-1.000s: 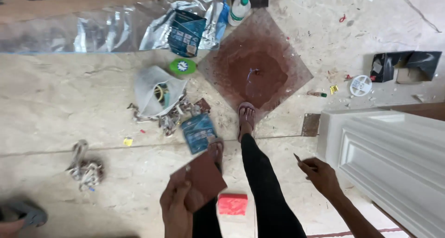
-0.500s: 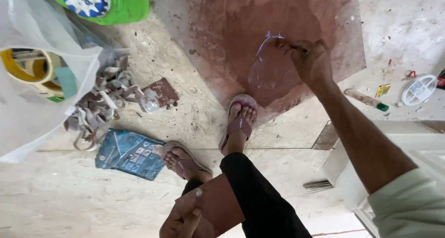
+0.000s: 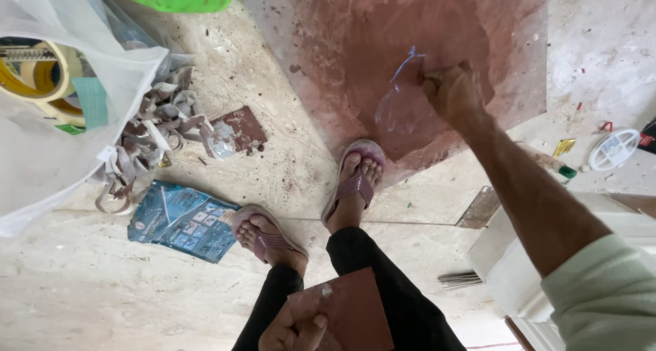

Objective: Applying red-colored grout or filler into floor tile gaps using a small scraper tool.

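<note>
My right hand pinches a thin marker, its tip on the dark red square floor tile, tracing a blue outline. My left hand grips a reddish-brown tile piece by my knee, a template kept ready.

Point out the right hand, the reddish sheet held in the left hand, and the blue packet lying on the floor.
right hand (image 3: 452, 91), head view, on the back of the fist.
reddish sheet (image 3: 352, 310), head view, on its flat middle.
blue packet (image 3: 183, 220), head view, on its printed face.
</note>
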